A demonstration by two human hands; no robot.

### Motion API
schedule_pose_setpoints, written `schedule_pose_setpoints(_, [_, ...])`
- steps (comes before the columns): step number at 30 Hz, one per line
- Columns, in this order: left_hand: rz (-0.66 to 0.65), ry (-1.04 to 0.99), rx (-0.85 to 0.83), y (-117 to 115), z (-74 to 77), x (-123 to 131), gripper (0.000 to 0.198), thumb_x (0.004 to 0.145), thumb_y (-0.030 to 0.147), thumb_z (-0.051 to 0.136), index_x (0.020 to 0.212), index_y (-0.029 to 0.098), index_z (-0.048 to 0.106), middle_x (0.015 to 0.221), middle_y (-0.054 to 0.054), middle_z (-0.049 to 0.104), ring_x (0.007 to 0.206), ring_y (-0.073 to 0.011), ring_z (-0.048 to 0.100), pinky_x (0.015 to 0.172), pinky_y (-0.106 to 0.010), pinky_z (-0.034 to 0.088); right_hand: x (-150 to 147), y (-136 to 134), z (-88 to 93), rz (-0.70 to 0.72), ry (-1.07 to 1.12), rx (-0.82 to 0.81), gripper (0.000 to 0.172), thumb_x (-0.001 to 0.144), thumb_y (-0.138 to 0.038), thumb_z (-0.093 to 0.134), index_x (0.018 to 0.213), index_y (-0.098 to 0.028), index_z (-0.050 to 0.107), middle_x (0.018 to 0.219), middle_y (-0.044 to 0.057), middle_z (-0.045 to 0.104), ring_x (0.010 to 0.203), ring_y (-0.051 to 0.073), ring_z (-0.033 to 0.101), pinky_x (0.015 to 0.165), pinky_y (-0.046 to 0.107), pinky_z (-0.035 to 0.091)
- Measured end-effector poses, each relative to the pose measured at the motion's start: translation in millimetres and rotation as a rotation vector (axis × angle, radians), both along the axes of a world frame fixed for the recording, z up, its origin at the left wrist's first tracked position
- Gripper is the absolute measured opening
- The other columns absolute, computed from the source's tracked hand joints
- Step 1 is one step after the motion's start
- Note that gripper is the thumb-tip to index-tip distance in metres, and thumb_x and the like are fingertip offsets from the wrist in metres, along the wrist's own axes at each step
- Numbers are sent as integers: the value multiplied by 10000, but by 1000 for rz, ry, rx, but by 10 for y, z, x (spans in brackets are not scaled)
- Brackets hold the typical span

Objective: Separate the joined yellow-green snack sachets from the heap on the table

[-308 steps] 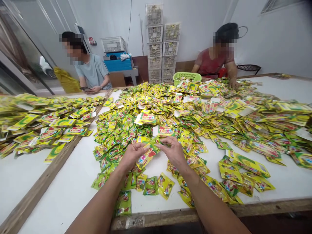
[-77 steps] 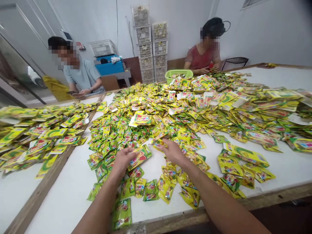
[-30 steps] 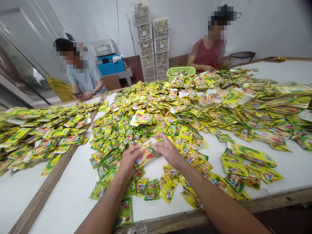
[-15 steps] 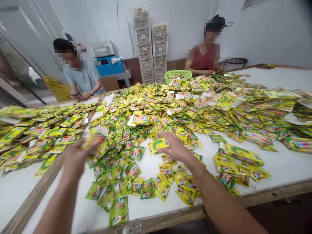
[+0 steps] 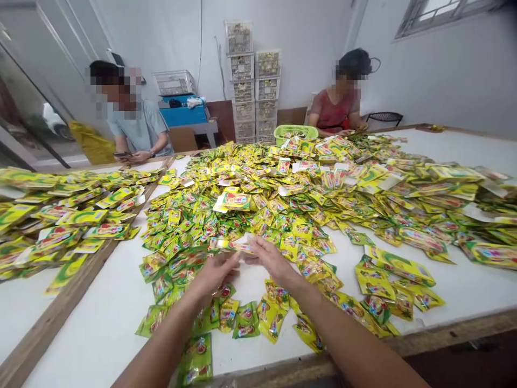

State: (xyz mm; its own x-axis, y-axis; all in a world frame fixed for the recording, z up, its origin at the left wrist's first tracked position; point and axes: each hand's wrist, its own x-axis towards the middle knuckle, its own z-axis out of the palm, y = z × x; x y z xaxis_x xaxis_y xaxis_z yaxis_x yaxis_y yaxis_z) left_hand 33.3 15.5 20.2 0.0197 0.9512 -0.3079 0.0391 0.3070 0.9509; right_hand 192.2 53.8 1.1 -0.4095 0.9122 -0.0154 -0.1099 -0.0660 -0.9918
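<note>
The left hand (image 5: 214, 275) and the right hand (image 5: 274, 262) are half open, with bent fingers, close together near the table's front edge. A yellow packet (image 5: 235, 245) sits at their fingertips, but I cannot tell if they grip it. Its long side points left to right. A big pile of packets (image 5: 250, 199) lies at 12 o'clock on the white table (image 5: 100, 323).
</note>
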Motion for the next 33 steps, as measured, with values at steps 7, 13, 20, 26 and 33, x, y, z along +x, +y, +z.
schedule_pose_setpoints(7, [159, -415, 87, 71, -108, 57, 452, 605, 323, 764, 994, 183, 582, 925, -43, 698, 750, -156, 633, 685, -251, 482, -75, 157, 21, -48, -596, 522, 374, 897, -450, 376, 816, -199, 641, 873, 38, 656, 895, 181, 550, 818, 314, 394])
schedule_pose_setpoints(13, [175, -282, 47, 120, -158, -39, 468, 546, 330, 795, 941, 153, 615, 847, -45, 715, 697, -174, 644, 647, -264, 482, 299, 434, -38, -351, -1181, 449, 350, 779, -323, 597, 1103, -195, 562, 1095, 110, 616, 1062, 288, 481, 841, 390, 356])
schedule_pose_setpoints(20, [35, 7, 38, 65, -121, -133, 413, 621, 443, 720, 892, 134, 681, 772, -54, 724, 617, -187, 635, 568, -259, 460, 313, 358, -44, -230, -1079, 361, 271, 732, -195, 613, 1003, -192, 599, 864, 79, 658, 819, 236, 585, 655, 292, 402])
schedule_pose_setpoints(26, [-76, 89, 38, 11, -31, -135, 378, 631, 431, 713, 903, 168, 708, 769, -28, 727, 586, -173, 623, 537, -238, 446, 346, 339, -63, -115, -580, 324, 338, 778, -295, 555, 1108, -223, 568, 986, 23, 649, 690, 154, 592, 635, 270, 443])
schedule_pose_setpoints(33, [-80, 104, 87, 0, -101, -166, 328, 659, 403, 698, 902, 183, 713, 869, -40, 726, 700, -200, 633, 631, -256, 473, 294, 230, 28, 67, -746, 412, 276, 721, -142, 556, 966, -227, 650, 853, 20, 657, 729, 172, 600, 638, 248, 414])
